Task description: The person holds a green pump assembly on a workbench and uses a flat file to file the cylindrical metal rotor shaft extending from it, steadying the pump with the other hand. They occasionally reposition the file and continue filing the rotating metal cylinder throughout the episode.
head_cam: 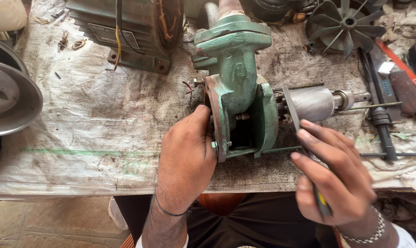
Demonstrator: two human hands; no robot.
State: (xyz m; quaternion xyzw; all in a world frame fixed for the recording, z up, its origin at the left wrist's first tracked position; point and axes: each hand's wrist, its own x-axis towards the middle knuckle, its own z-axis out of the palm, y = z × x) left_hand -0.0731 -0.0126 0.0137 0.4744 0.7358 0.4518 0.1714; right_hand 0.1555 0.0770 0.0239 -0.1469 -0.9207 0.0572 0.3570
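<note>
Gripping the green pump housing [235, 87], both hands [187, 156] work, right holding a flat tool [293, 115].

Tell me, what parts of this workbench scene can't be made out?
- Head view: the tool in the right hand; the palm covers most of its handle, and its tip is lost against the shaft.
- The rim of the green pump where the left hand presses; its fingers wrap behind, unseen.
- The motor at the back, cut off by the top edge.
- The metal bowl, cut off by the left edge.
</note>
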